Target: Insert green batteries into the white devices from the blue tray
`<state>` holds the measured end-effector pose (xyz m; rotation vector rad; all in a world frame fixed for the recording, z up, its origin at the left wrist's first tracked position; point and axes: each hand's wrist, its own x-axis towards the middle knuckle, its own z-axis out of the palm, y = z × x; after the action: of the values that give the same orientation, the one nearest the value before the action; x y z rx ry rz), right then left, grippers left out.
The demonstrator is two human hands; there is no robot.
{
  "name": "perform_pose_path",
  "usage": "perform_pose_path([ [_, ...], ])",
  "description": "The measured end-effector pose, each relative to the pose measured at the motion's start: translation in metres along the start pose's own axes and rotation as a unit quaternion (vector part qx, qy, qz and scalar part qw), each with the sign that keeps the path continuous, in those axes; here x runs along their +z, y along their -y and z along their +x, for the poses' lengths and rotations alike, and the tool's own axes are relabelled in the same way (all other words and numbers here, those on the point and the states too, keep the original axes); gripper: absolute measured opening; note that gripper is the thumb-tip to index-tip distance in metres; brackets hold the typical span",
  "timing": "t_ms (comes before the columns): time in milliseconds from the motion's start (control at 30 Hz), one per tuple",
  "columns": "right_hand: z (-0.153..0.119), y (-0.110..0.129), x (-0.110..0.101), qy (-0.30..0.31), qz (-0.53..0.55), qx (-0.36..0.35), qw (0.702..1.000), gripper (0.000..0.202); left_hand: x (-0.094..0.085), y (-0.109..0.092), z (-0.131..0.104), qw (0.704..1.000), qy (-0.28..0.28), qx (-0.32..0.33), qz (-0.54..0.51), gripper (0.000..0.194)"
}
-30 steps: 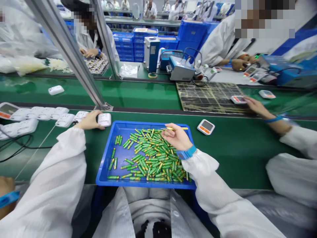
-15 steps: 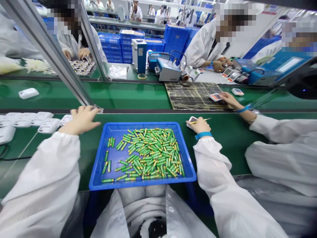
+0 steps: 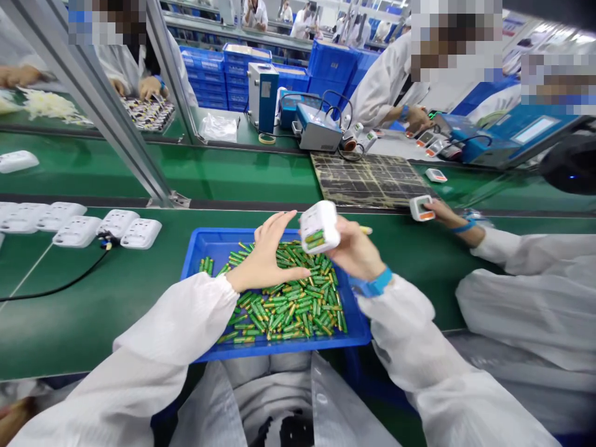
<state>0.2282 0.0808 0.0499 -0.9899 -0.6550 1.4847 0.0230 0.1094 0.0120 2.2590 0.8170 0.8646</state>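
Note:
My right hand (image 3: 357, 248) grips a small white plastic device (image 3: 319, 225) above the tray, its back tilted toward me and green batteries showing in its lower compartment. A thin yellowish stick (image 3: 366, 230) pokes out beside the same hand. Just left of the device, my left hand (image 3: 267, 257) hovers with fingers and thumb spread, holding nothing. Below both hands lies a blue tray (image 3: 189, 270), with a heap of green batteries with gold ends (image 3: 288, 310) inside. My left forearm hides part of the tray's left side.
White devices (image 3: 140, 233) stand in a row at left, a black cable (image 3: 60, 292) before them. A metal post (image 3: 125, 124) rises behind. At right a co-worker's hand (image 3: 442, 212) holds a similar device (image 3: 421, 208) beside a dark patterned mat (image 3: 367, 180).
My right hand has lifted the white device from the bench to above the tray and turned its back toward me. My left hand has moved right from the device row to beside it.

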Motion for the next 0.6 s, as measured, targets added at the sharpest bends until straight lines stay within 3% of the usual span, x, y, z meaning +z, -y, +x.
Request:
perform_pose_path([
  [67, -0.008, -0.02, 0.03, 0.057, 0.029, 0.04, 0.997, 0.022, 0.0, 0.002, -0.006, 0.995, -0.048, -0.013, -0.085, 0.105],
  [133, -0.009, -0.037, 0.048, 0.099, 0.056, 0.065, 0.991, 0.025, -0.002, 0.005, -0.012, 0.984, -0.08, -0.044, -0.152, 0.104],
  [233, 0.001, -0.052, 0.052, 0.128, 0.079, 0.101, 0.983, 0.03, -0.004, 0.007, -0.017, 0.975, -0.091, -0.089, -0.183, 0.102],
  [300, 0.009, -0.056, 0.047, 0.094, 0.056, 0.104, 0.989, 0.028, -0.007, 0.005, -0.017, 0.981, -0.085, -0.098, -0.144, 0.102],
  [367, 0.014, -0.055, 0.04, 0.017, 0.011, 0.062, 0.998, 0.029, -0.009, 0.004, -0.016, 0.992, -0.065, -0.087, -0.067, 0.102],
  [467, 0.014, -0.048, 0.029, -0.09, -0.037, -0.075, 0.992, 0.038, -0.011, 0.004, -0.014, 0.996, -0.035, -0.038, 0.069, 0.094],
  [533, 0.009, -0.044, 0.025, -0.115, -0.044, -0.156, 0.98, 0.037, -0.011, 0.005, -0.014, 0.988, -0.024, -0.016, 0.149, 0.08],
  [600, 0.002, -0.044, 0.024, -0.106, -0.058, -0.192, 0.974, 0.036, -0.011, 0.006, -0.013, 0.98, -0.017, -0.014, 0.196, 0.068],
])
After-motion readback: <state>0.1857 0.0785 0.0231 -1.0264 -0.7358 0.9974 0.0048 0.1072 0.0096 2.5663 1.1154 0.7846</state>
